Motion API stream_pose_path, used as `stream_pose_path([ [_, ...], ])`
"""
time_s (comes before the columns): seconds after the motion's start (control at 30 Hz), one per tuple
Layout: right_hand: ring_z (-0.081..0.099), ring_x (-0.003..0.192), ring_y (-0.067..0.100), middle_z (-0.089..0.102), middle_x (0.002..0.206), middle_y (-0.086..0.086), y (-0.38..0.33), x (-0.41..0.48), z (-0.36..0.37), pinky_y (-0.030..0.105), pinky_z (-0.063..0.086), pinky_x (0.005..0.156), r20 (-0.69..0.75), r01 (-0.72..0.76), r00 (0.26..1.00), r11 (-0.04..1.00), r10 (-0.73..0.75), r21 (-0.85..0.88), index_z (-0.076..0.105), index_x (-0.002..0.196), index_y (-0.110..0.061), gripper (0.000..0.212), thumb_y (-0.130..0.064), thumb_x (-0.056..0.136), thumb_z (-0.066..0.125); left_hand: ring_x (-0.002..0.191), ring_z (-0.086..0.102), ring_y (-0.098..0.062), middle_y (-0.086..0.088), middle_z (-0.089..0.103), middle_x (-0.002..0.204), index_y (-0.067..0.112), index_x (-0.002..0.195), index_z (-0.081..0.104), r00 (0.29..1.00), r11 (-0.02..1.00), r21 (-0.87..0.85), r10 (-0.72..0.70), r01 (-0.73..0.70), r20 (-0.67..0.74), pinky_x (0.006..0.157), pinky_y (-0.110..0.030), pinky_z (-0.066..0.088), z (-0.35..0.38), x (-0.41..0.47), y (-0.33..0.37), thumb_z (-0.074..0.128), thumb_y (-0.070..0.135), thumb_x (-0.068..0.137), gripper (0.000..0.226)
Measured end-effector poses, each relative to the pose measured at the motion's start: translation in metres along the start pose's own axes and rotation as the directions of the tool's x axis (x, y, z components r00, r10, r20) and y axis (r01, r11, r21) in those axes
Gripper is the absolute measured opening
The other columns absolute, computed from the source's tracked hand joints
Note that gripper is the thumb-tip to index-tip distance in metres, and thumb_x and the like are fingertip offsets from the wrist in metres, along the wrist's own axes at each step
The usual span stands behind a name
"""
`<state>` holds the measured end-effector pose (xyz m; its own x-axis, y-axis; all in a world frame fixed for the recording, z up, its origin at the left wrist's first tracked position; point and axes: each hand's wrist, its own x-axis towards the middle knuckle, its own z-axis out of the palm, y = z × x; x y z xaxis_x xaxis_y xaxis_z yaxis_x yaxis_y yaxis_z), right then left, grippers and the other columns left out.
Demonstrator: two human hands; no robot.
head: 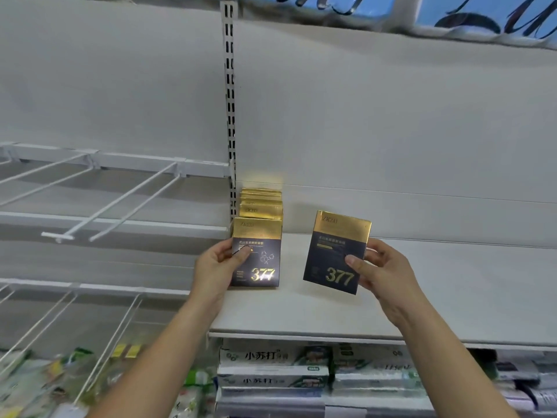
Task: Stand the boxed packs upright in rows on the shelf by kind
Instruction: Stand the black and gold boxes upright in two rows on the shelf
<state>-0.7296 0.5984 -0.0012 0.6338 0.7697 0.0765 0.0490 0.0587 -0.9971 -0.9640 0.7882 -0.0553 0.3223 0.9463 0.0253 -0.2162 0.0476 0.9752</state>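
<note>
Several gold-and-navy boxed packs marked 377 stand upright in one row [261, 206] at the left end of the white shelf [422, 303], against the slotted upright. My left hand [220, 263] grips the front pack [259, 257] of that row, thumb on its face. My right hand [382, 267] holds another 377 pack [334, 251] just above the shelf, tilted a little to the right, a hand's width to the right of the row.
The slotted metal upright [230, 116] rises behind the row. White wire pegs [120, 203] stick out on the left bay. Toothpaste boxes [271, 369] fill the shelf below. Green packets [60, 372] hang at lower left.
</note>
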Motion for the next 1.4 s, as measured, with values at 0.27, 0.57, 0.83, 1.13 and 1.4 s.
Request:
stream_pose_path([
  [0.27, 0.075, 0.100, 0.028, 0.077, 0.108, 0.003, -0.003, 0.017, -0.009, 0.042, 0.061, 0.082, 0.016, -0.017, 1.000, 1.000, 0.017, 0.013, 0.069, 0.113, -0.024, 0.030, -0.007, 0.090, 0.076, 0.087, 0.075, -0.005, 0.001, 0.079, 0.103, 0.020, 0.110, 0.072, 0.993, 0.996, 0.025, 0.088, -0.087, -0.074, 0.072, -0.020, 0.059, 0.018, 0.001, 0.005, 0.077, 0.007, 0.087, 0.027],
  [0.57, 0.075, 0.099, 0.028, 0.079, 0.105, 0.002, -0.002, 0.028, -0.024, 0.041, 0.060, 0.080, 0.034, -0.006, 0.999, 1.000, 0.005, 0.025, 0.070, 0.110, -0.029, 0.031, -0.008, 0.088, 0.077, 0.103, 0.068, -0.010, 0.005, 0.074, 0.109, 0.020, 0.129, 0.068, 0.958, 0.944, 0.266, 0.243, -0.198, -0.152, 0.079, -0.024, 0.056, 0.016, -0.005, 0.009, 0.084, 0.017, 0.083, 0.049],
  [0.83, 0.077, 0.095, 0.021, 0.079, 0.103, -0.002, 0.005, 0.030, -0.019, 0.029, 0.060, 0.070, 0.054, -0.025, 0.998, 1.000, 0.024, 0.010, 0.070, 0.111, -0.028, 0.030, -0.007, 0.090, 0.075, 0.099, 0.067, 0.000, 0.014, 0.073, 0.108, 0.024, 0.127, 0.070, 0.964, 0.940, 0.295, 0.219, -0.169, -0.147, 0.078, -0.024, 0.057, 0.018, -0.006, 0.013, 0.082, 0.018, 0.085, 0.044],
  [1.13, 0.075, 0.099, 0.025, 0.079, 0.106, 0.001, 0.008, 0.041, -0.010, 0.040, 0.062, 0.082, 0.015, -0.061, 0.998, 0.998, 0.061, 0.021, 0.068, 0.116, -0.023, 0.031, -0.006, 0.090, 0.075, 0.113, 0.066, -0.013, 0.006, 0.072, 0.118, 0.019, 0.131, 0.068, 0.966, 0.948, 0.275, 0.209, -0.163, -0.149, 0.090, -0.033, 0.057, 0.013, -0.005, 0.013, 0.082, 0.024, 0.085, 0.049],
  [1.4, 0.076, 0.093, 0.019, 0.079, 0.102, 0.001, -0.002, 0.082, 0.014, 0.027, 0.059, 0.065, 0.031, -0.052, 0.998, 0.999, 0.052, 0.005, 0.067, 0.113, -0.020, 0.027, -0.002, 0.093, 0.070, 0.123, 0.057, -0.008, 0.012, 0.062, 0.132, 0.024, 0.145, 0.055, 0.974, 0.944, 0.273, 0.212, -0.183, -0.081, 0.096, -0.025, 0.044, -0.010, -0.018, 0.019, 0.077, 0.033, 0.088, 0.061],
])
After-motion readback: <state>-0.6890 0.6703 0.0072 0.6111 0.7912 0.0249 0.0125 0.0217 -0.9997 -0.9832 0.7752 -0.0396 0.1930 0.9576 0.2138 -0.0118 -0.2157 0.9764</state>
